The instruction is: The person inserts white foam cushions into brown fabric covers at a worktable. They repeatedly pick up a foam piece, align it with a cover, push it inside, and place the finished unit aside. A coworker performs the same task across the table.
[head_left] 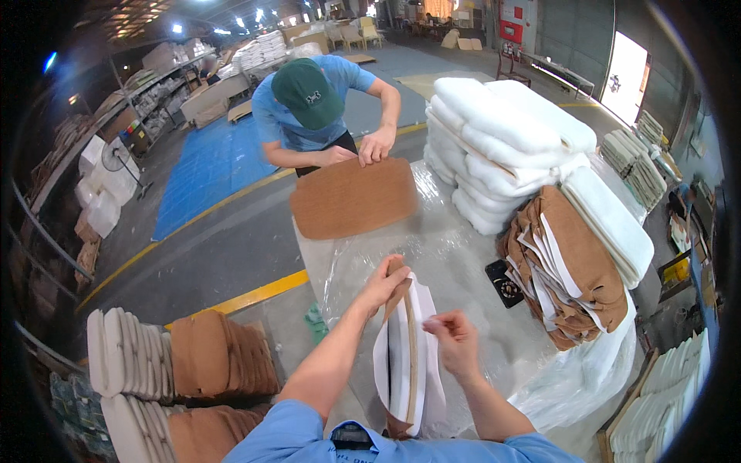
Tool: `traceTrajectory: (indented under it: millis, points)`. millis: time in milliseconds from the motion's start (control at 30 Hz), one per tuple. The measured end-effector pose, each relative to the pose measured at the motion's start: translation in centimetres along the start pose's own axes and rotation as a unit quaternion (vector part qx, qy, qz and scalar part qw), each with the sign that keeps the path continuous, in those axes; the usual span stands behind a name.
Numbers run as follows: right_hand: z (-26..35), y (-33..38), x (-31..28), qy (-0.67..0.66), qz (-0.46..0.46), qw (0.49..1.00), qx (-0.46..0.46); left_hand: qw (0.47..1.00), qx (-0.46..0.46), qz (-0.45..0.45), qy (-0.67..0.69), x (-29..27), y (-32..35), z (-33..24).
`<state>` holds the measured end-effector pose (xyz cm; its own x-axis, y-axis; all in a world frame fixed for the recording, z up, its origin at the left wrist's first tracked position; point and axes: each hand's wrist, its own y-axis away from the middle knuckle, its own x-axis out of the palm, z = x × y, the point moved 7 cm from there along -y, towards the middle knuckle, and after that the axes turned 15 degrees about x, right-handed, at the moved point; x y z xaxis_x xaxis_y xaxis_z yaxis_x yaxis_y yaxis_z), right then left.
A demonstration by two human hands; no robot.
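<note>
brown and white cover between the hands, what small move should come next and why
I'd probably ease the right-side white flap toward the middle with the right hand: its fingertips are bunched close by, the flap flares outward from the cover's middle, and the left hand holds the far end.

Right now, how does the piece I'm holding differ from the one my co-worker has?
Your held piece shows its long edge, with white flaps spread; the co-worker's piece shows a broad face. Yours looks mostly white from here; the co-worker's looks brown all over. Yours points away from you; the co-worker's lies roughly crosswise. Both include brown material.
</note>
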<state>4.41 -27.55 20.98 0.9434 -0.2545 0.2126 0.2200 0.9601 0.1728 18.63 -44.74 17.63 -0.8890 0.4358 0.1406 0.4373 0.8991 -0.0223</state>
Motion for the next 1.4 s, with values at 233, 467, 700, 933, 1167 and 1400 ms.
traceTrajectory:
  millis: [233, 467, 700, 933, 1167, 1400]
  points:
    - [-0.6, 3.6, 9.0, 0.222, 0.01, 0.965, -0.14, 0.892, 0.239, -0.182, -0.338, -4.6, 5.7, -4.3]
    - [-2.6, 3.8, 8.6, 0.254, -0.035, 0.95, -0.18, 0.935, 0.13, -0.04, -0.328, -1.4, 17.7, -7.1]
    - [-1.8, 5.7, 9.5, 0.293, -0.073, 0.924, -0.235, 0.992, 0.05, 0.031, -0.108, -2.7, 17.3, -4.7]
    - [-1.0, 5.3, 11.5, 0.433, -0.097, 0.858, -0.259, 0.97, -0.176, 0.088, 0.145, -4.9, 16.3, 0.0]
    - [0.6, 5.2, 10.0, 0.524, -0.123, 0.812, -0.225, 0.997, -0.07, -0.041, 0.009, -19.4, 15.4, 3.7]
    - [0.5, 4.0, 8.7, 0.527, -0.15, 0.82, -0.166, 0.917, -0.085, -0.2, -0.335, -35.6, 12.2, 9.8]
